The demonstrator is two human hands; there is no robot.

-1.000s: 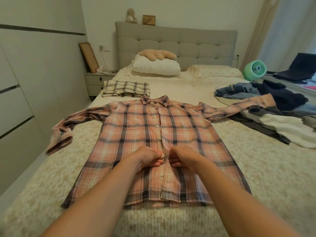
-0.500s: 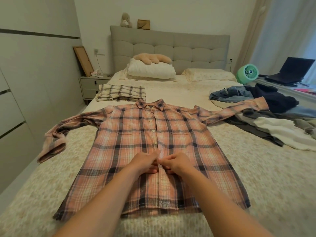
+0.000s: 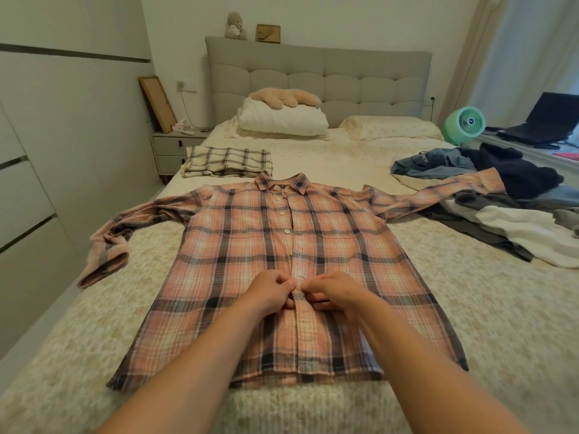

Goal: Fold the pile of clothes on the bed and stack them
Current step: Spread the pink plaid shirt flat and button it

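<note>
- Pink plaid shirt (image 3: 282,267) lies face up, spread flat across the near half of the bed (image 3: 470,308), collar toward the headboard, both sleeves stretched outward. Right sleeve end rests on the unfolded pile (image 3: 501,202) at the bed's right side.
- One folded checked garment (image 3: 227,161) sits beyond the collar, toward the left; judged as the start of the stack.
- Handling estimate: thin woven cloth, light, limp, not slippery, nothing fragile. It will hold no shape when lifted and will wrinkle if dragged over the textured bedspread. Best holds, in my judgement: shoulder seams, side seams or hem corners, lifting and laying rather than sliding.
- Left hand (image 3: 271,292): fingers curled in, tips pinching the left edge of the button placket just below mid-front.
- Right hand (image 3: 332,292): fingers curled likewise, pinching the facing placket edge. The two hands almost touch at the centre line.
- Likely step: fastening a lower button. The button itself is hidden by fingertips, so I cannot tell if it is through.
- Upper buttons appear closed.
</note>
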